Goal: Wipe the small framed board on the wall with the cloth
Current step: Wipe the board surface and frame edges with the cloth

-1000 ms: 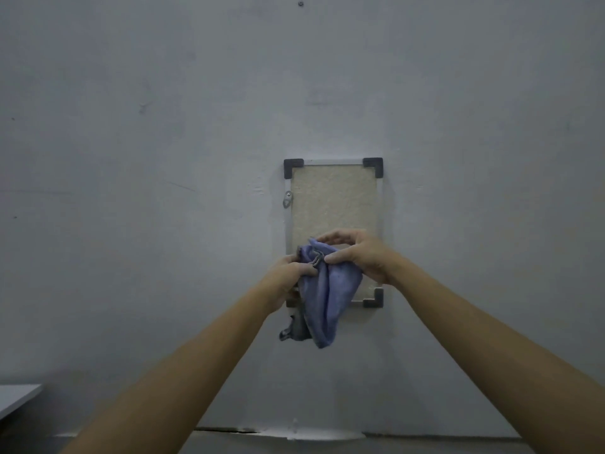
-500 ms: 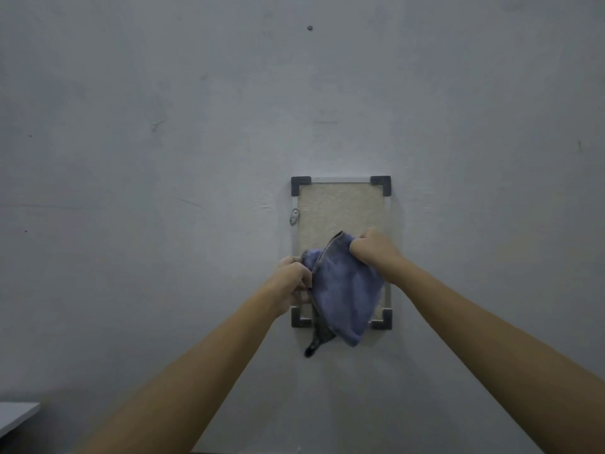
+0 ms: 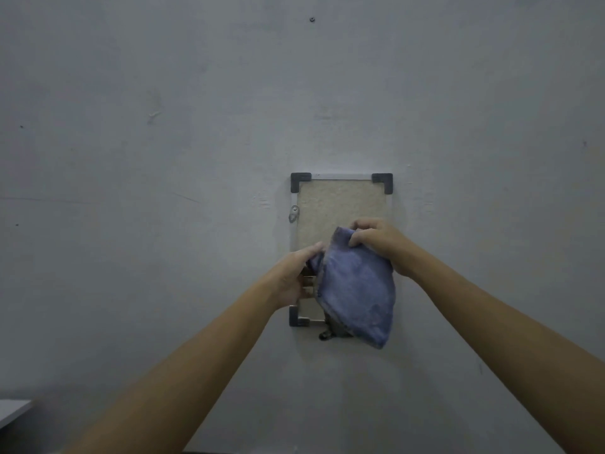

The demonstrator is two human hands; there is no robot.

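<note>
Holds a blue cloth (image 3: 357,290) in front of the lower half of the small framed board (image 3: 340,204), just right of centre on the grey wall (image 3: 163,158). Pinches its upper corner with the right hand (image 3: 376,244), fingers curled over the fold. Grips its left edge with the left hand (image 3: 291,280), fingers curled.

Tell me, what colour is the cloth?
The cloth is bluish purple, clearest in the head view.
</note>
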